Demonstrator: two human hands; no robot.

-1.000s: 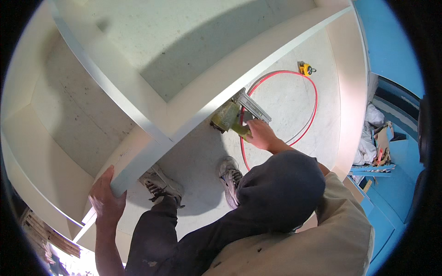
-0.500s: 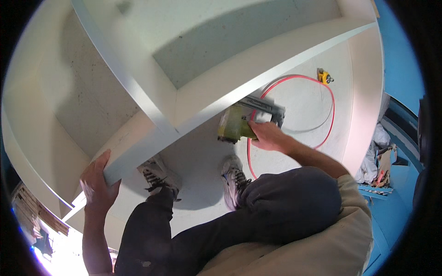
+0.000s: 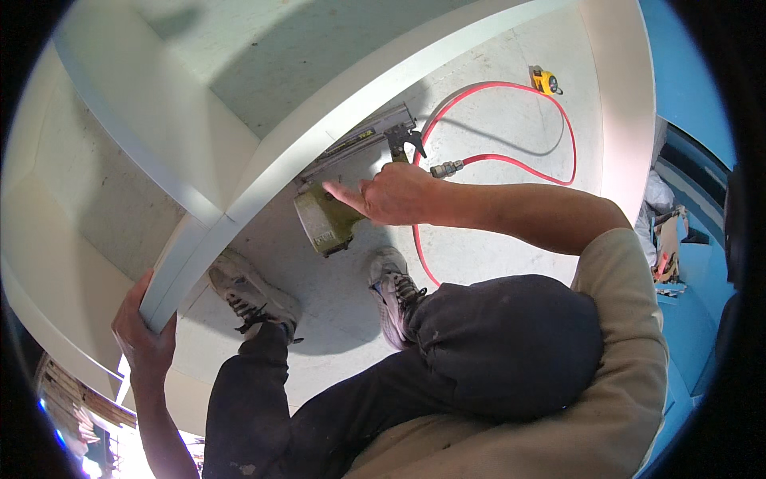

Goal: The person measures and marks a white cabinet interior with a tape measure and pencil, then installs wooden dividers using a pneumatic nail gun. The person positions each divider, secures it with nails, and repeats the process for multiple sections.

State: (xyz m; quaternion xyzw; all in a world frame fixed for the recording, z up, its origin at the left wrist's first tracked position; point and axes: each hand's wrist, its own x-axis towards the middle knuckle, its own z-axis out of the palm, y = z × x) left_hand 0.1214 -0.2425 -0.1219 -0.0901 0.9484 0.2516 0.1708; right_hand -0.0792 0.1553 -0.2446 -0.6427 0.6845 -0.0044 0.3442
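My left hand [image 3: 146, 334] is wrapped round the near end of a white panel [image 3: 185, 259], thumb on one side and fingers on the other. This panel is part of a large white cabinet frame with crossing boards. My right hand [image 3: 395, 194] grips a green-and-grey nail gun [image 3: 325, 222], its index finger stretched along the tool's body. The gun's long grey magazine [image 3: 363, 142] lies close beside the panel's edge; its nose is hidden near the board. A metal coupling [image 3: 447, 168] by my right wrist joins a red air hose [image 3: 523, 166].
A yellow tape measure [image 3: 546, 81] lies on the grey floor [image 3: 503, 128] by the hose loop. Another white board [image 3: 614, 104] rises on the right, with blue sheets [image 3: 692, 88] and scrap [image 3: 669, 239] beyond it. My two shoes [image 3: 392, 295] stand below the panel.
My right hand has brought the nail gun left and turned it, so the magazine now runs along the panel. The hose coupling has come into view. The panel sits lower and further left in view.
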